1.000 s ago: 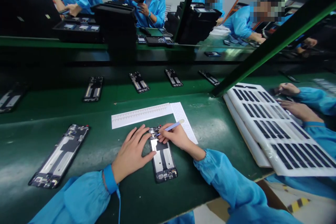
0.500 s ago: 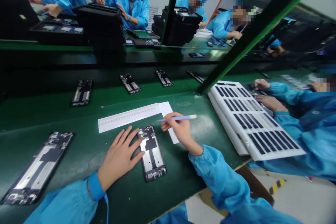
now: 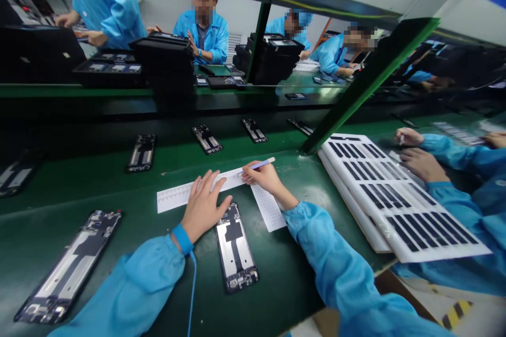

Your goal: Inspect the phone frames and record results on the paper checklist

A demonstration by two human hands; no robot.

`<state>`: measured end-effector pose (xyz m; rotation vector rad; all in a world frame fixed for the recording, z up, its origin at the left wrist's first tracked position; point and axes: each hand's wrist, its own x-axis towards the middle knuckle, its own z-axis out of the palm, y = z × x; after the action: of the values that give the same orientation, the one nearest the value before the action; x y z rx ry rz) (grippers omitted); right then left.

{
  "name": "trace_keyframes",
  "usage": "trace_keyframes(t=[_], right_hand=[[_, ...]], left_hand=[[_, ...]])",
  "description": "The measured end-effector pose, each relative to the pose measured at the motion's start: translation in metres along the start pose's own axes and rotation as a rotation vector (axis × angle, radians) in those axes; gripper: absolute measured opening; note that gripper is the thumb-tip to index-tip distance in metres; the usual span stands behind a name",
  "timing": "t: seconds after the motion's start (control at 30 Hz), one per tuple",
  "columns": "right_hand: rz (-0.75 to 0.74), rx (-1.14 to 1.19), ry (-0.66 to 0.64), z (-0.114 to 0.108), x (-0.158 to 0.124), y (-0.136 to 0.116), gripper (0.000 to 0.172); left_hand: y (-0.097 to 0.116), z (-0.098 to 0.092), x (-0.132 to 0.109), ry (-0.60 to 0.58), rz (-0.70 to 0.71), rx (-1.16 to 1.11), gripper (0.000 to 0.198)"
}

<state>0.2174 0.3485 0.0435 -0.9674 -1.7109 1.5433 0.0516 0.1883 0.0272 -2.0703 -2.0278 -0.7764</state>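
Observation:
My left hand, with a blue wrist strap, lies with fingers stretched out on a long white sheet printed with rows of small marks. Its thumb reaches over the top end of an opened phone body, which shows silver metal and black parts. In my right hand is a thin lilac pen-like stick, pinched between the fingers. The stick's lower end points at the right end of the sheet; the exact contact is too small to tell. A second white strip with small marks lies under my right wrist.
Another phone body lies at left. Several more rest on the belt, one here. White boards with black strips stand at right beside a co-worker's hands. A green post slants upward. Black trays are stacked behind.
My left hand has moved from the phone body's left edge up onto the long white sheet. My right hand has shifted the stick's end to the sheet's right end. The view has tilted up.

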Motion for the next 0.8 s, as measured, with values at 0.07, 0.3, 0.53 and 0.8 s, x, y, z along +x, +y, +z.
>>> trace_keyframes(t=[0.07,0.3,0.53,0.8], right_hand=[[0.001,-0.003,0.007,-0.003,0.013,0.007,0.036],[0.028,0.027,0.016,-0.011,0.015,0.024,0.038],[0.046,0.072,-0.046,-0.013,0.015,0.02,0.041],[0.02,0.164,0.005,-0.018,0.012,0.009,0.048]], left_hand=[[0.003,0.01,0.015,-0.054,0.016,0.004,0.05],[0.0,0.032,0.026,-0.161,0.034,-0.036,0.05],[-0.002,0.031,0.025,-0.181,0.03,-0.06,0.05],[-0.003,0.033,0.032,-0.122,0.026,-0.109,0.058]])
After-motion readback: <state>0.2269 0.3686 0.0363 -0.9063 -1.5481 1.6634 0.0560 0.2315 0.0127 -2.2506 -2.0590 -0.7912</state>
